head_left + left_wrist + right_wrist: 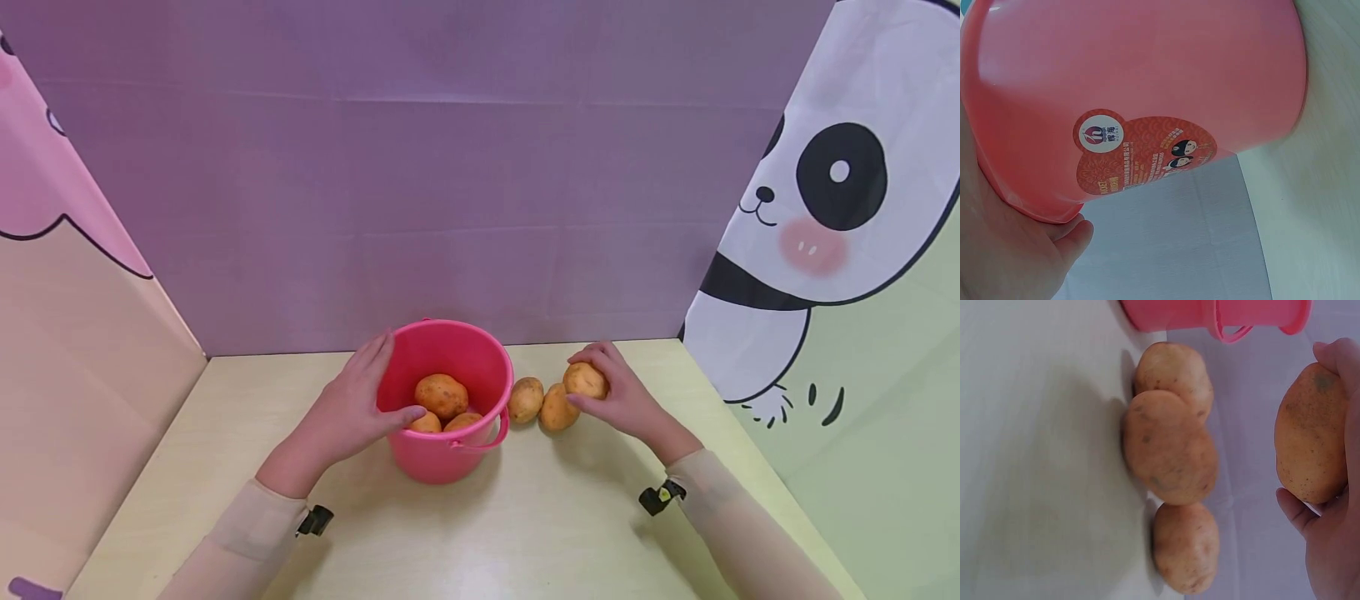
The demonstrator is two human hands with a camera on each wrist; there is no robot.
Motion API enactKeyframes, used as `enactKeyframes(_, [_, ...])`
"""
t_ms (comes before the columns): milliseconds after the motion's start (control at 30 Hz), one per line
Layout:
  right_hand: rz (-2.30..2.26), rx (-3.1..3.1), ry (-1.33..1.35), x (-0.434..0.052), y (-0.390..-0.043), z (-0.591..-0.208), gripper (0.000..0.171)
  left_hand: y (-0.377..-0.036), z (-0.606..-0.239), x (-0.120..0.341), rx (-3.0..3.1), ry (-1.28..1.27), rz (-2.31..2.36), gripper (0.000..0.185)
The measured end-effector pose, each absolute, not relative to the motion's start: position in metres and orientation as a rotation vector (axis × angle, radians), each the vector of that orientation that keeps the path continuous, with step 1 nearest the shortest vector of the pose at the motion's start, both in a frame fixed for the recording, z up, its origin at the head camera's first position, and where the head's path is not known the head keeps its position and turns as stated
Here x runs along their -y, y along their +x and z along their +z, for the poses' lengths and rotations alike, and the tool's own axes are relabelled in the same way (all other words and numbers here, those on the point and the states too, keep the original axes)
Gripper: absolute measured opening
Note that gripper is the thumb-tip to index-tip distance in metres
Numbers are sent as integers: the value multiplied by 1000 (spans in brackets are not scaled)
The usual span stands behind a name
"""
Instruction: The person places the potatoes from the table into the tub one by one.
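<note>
A pink bucket [442,462] stands upright on the table with several potatoes [442,396] inside. My left hand [358,408] grips the bucket's left side at the rim, thumb lying over the near edge. To the right of the bucket, my right hand [630,402] holds a potato [1311,437] between thumb and fingers, raised off the table. Below it in the right wrist view, three potatoes lie in a row on the table: one nearest the bucket [1179,375], a middle one [1169,449] and another [1186,547] beyond. The held potato and hand hide the farthest one in the head view.
The pale wooden table [465,542] ends at a purple cloth wall [465,208]. Printed panels flank it, with a panda [840,242] on the right one. The bucket's handle [483,443] hangs on its near right side.
</note>
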State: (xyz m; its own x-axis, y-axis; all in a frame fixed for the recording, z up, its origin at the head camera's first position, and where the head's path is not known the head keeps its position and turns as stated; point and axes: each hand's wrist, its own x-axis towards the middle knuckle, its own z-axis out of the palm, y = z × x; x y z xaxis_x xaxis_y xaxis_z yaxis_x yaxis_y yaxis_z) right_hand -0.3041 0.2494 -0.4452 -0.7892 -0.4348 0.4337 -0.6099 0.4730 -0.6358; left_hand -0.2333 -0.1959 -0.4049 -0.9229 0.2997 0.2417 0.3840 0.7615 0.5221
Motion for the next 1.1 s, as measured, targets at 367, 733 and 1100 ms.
enactKeyframes(367, [1225, 2502, 930, -231, -301, -418, 49, -235, -406, 195, 2816, -543, -896, 130])
enactKeyframes(733, [1244, 2469, 1004, -209, -305, -399, 48, -233, -404, 195, 2820, -529, -900, 129])
enactKeyframes(1100, [1214, 2408, 1081, -190, -306, -384, 50, -235, -405, 195, 2820, -533, -888, 129])
